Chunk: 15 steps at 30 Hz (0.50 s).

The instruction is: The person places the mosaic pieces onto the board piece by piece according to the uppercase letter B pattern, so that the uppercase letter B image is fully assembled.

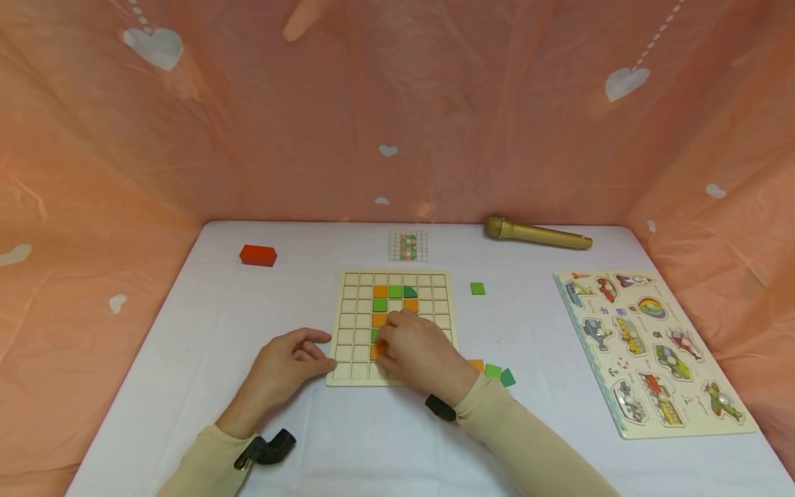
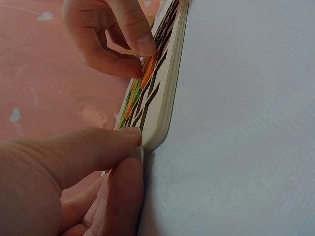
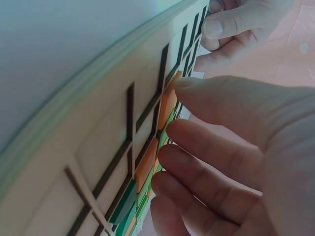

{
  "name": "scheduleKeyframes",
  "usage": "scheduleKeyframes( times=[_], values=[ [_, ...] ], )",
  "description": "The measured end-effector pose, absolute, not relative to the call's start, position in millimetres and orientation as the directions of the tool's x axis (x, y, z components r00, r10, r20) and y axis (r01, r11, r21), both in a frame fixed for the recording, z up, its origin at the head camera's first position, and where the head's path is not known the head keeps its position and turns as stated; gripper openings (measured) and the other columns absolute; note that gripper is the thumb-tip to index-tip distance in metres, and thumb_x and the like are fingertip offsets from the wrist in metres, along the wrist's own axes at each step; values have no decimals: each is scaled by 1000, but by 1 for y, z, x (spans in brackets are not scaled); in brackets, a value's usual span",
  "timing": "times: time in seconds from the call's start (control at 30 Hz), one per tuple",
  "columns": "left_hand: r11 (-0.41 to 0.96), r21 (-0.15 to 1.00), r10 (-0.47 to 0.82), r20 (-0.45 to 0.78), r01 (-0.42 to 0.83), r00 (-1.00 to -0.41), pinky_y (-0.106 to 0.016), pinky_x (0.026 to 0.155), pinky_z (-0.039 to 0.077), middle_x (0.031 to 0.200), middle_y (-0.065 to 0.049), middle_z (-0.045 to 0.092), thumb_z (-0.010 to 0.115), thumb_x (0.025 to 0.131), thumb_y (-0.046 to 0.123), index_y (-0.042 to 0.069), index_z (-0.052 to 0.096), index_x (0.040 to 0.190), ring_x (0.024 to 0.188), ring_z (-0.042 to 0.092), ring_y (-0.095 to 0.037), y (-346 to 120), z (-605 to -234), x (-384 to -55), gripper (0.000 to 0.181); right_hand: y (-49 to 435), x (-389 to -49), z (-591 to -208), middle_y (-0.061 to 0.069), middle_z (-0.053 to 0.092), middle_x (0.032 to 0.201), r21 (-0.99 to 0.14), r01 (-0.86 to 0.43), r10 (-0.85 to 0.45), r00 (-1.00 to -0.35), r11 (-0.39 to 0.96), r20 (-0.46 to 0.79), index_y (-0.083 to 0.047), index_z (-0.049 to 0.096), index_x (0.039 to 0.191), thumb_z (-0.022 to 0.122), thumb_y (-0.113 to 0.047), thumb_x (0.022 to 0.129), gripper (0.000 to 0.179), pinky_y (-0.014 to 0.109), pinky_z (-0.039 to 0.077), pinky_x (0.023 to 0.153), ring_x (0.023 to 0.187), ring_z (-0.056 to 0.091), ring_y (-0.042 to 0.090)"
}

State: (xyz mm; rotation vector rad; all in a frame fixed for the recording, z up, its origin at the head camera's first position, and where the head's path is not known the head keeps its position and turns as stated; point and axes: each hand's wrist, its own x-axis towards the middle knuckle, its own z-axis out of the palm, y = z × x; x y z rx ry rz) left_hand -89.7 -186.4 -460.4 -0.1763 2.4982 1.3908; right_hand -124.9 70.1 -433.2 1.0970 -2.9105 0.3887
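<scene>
A square wooden grid board [image 1: 350, 338] lies flat on the table, with a column of orange and green tiles set in its cells and more tiles along the top of the pattern. At the board's left edge, the left hand [image 1: 288, 359] grips the rim near the corner between thumb and forefinger. The right hand [image 1: 422, 352] is over the middle of the board. Its thumb touches an orange tile [image 3: 168, 101] at the column's lower end, and its fingertips lie close to the other tiles. Part of the board is hidden under this hand.
Loose orange, green [image 1: 493, 371] and dark green tiles lie by the right forearm. One green tile [image 1: 477, 288] sits right of the board. Behind are a pattern card [image 1: 408, 246], a red block [image 1: 258, 255] and a gold microphone [image 1: 537, 233]; a vehicle puzzle [image 1: 636, 373] lies right.
</scene>
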Motion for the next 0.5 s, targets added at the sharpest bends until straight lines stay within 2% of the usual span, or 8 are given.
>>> scheduleKeyframes(
  times=[0.5],
  values=[
    [528, 811, 24, -310, -251, -951, -26, 74, 48, 94, -3, 74, 90, 88, 25, 11, 73, 132, 79, 66, -15, -186, -460, -90, 49, 70, -126, -436, -3, 68, 92, -231, -656, -654, -750, 719, 95, -14, 82, 94, 85, -19, 91, 7, 24, 53, 74, 84, 57, 14]
  ],
)
